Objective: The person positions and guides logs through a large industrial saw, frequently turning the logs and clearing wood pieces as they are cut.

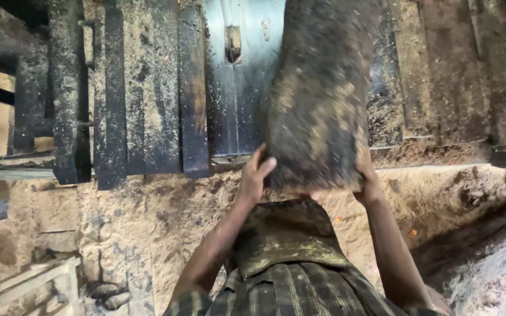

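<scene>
Both hands, left (255,174) and right (368,180), clasp the near end of a sawdust-caked log (322,93), seemingly feeding it across the worktop (147,88); steady pushing comes next.

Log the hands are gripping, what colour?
The log is dark brown-grey bark dusted with yellowish sawdust; the head view shows it, with both hands at its near end.

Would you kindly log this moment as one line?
left hand: grips log end | right hand: grips log end | log: on sawdust-covered bench
</scene>
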